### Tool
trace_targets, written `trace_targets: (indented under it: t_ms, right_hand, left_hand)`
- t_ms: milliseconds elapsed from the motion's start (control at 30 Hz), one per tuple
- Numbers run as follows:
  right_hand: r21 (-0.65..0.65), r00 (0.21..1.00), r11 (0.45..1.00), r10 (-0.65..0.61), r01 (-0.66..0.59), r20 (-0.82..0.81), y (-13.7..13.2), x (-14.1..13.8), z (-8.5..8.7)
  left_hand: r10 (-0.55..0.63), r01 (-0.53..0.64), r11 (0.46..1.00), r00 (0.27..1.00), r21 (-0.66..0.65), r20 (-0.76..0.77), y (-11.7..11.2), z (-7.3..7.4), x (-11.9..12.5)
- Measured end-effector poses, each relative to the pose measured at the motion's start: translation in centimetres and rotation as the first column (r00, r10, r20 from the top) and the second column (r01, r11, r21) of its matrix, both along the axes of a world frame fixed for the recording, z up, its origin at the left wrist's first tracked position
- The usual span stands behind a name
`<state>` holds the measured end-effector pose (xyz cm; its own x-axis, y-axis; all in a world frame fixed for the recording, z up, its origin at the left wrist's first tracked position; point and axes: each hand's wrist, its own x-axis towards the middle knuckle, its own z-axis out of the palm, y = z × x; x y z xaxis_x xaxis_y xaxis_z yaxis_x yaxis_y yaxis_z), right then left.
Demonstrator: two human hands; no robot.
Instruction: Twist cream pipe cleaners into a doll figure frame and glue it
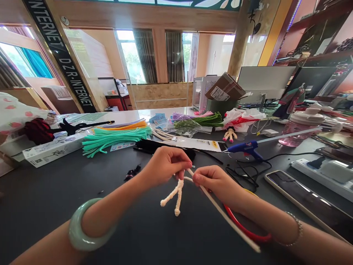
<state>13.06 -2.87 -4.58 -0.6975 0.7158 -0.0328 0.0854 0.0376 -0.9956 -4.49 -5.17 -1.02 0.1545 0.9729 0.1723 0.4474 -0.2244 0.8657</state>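
Observation:
My left hand [168, 165] pinches the top of a small cream figure [179, 189] made of twisted pipe cleaner. Its two legs hang down and apart over the dark table. Close on the right, my right hand [211, 177] has its fingers closed on a long cream pipe cleaner [228, 219]. One stretch of it runs up to my left fingertips, and the loose end slants down toward the lower right. Behind my hands lie a bundle of black pipe cleaners [149, 148] and a white packet [200, 143]. My fingers hide the figure's upper part.
A blue glue gun [245, 148] with its cable lies at right, near a phone [309, 206] and a power strip [328, 180]. Red-handled scissors [248, 230] sit partly under my right forearm. Mint pipe cleaners [118, 139] and a small finished doll [230, 134] lie farther back.

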Motion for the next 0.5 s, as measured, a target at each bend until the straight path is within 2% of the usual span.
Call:
trace_targets:
  t_ms: [100, 200, 267, 367, 500]
  right_hand:
    - [0.020, 0.995, 0.999, 0.047, -0.049, 0.089, 0.3, 0.4, -0.2]
    - [0.052, 0.982, 0.997, 0.048, -0.059, 0.185, 0.7, 0.6, -0.2]
    - [0.057, 0.978, 0.998, 0.014, -0.026, 0.208, 1.0, 0.8, -0.1]
    - [0.072, 0.973, 0.997, -0.036, 0.020, 0.228, 1.5, 1.1, 0.0]
    - [0.146, 0.967, 0.988, -0.081, 0.046, 0.240, 2.1, 1.7, -0.2]
  left_hand:
    - [0.241, -0.235, 0.966, 0.969, 0.105, -0.047, 0.5, 0.5, -2.8]
    - [0.473, -0.446, 0.874, 0.871, 0.190, -0.130, 0.6, 0.7, -6.7]
    - [0.566, -0.517, 0.821, 0.794, 0.243, -0.222, 0.3, 0.5, -8.9]
    - [0.591, -0.513, 0.806, 0.724, 0.295, -0.355, -0.3, -0.3, -10.6]
    - [0.544, -0.472, 0.838, 0.692, 0.273, -0.475, -0.6, -1.1, -10.7]
